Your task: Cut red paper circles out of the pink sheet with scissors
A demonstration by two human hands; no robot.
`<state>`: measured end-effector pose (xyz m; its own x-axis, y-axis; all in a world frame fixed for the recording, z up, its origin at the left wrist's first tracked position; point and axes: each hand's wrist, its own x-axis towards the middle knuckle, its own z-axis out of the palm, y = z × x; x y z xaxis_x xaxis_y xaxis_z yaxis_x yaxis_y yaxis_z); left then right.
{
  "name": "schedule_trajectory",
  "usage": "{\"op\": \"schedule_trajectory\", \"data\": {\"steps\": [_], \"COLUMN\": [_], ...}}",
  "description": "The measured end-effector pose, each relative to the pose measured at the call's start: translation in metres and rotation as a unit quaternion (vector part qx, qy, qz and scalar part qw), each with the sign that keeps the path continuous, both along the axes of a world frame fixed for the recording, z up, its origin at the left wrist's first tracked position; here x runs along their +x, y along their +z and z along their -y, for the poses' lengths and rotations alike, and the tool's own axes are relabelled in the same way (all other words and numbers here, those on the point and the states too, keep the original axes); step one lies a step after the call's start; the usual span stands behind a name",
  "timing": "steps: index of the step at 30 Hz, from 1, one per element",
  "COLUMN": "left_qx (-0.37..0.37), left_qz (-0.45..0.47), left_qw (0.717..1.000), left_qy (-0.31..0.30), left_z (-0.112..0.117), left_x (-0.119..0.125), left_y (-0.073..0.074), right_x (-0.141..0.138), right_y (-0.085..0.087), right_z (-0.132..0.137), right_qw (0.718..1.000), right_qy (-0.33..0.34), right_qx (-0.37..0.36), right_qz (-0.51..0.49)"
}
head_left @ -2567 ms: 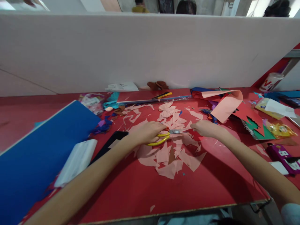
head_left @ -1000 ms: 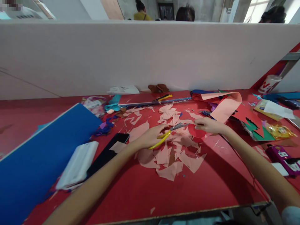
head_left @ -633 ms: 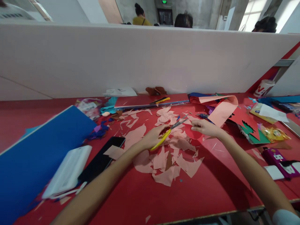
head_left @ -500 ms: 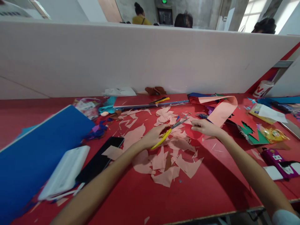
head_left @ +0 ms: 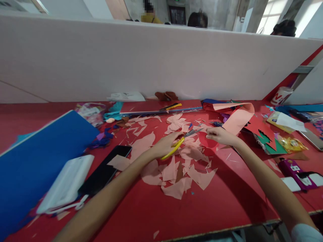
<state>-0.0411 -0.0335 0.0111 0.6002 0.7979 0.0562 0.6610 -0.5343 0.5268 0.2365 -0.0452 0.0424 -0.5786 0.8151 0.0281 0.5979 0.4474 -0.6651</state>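
Note:
Fingers of my left hand (head_left: 168,144) are wrapped around yellow-handled scissors (head_left: 174,149), whose blades point right toward my other hand. Close to the blade tips, my right hand (head_left: 219,135) is closed in a pinch; what sits between its fingertips is too small to make out. Under and in front of both hands lie several pink felt scraps (head_left: 176,188), with a pile of petal-shaped pink pieces (head_left: 175,122) just beyond the scissors. A long pink felt strip (head_left: 239,119) curls up behind my right hand.
Left are a blue sheet (head_left: 45,161), a white power bank (head_left: 67,183) with cable and a black phone (head_left: 106,171). A yellow utility knife (head_left: 173,106) lies at the back before a white partition (head_left: 151,60). Right are red felt (head_left: 262,127), a purple device (head_left: 297,174) and a cup (head_left: 281,95).
The view has shifted very slightly, moving the tabletop a little left and up in the picture. Both hands keep nearly the same pose, with the scissors still in my left hand.

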Motion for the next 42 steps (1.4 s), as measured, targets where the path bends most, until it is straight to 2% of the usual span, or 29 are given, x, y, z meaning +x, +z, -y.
{"op": "schedule_trajectory", "data": {"steps": [4, 9, 20, 29, 37, 42], "left_qx": [-0.003, -0.007, 0.006, -0.018, -0.018, -0.034], "left_qz": [0.017, 0.057, 0.099, 0.145, 0.205, 0.217], "left_qw": [1.0, 0.998, 0.995, 0.989, 0.979, 0.975], "left_qy": [-0.01, 0.005, -0.002, 0.001, 0.009, 0.024], "left_z": [-0.004, -0.006, -0.013, -0.007, -0.019, -0.014], "left_x": [0.002, 0.007, 0.016, 0.022, 0.025, 0.026], "left_y": [-0.005, -0.012, -0.026, -0.011, -0.029, -0.022], "right_x": [0.0, -0.001, 0.005, -0.006, -0.019, -0.022], "right_y": [0.001, 0.002, -0.005, -0.01, -0.016, -0.015], "right_z": [0.001, 0.004, -0.001, 0.0, 0.0, 0.002], "right_qw": [1.0, 1.0, 0.997, 0.989, 0.977, 0.977], "right_qy": [-0.01, -0.022, -0.04, -0.09, -0.113, -0.116], "right_qx": [0.003, 0.004, 0.025, 0.053, 0.085, 0.082], "right_qz": [-0.002, -0.008, -0.062, -0.101, -0.157, -0.159]}}
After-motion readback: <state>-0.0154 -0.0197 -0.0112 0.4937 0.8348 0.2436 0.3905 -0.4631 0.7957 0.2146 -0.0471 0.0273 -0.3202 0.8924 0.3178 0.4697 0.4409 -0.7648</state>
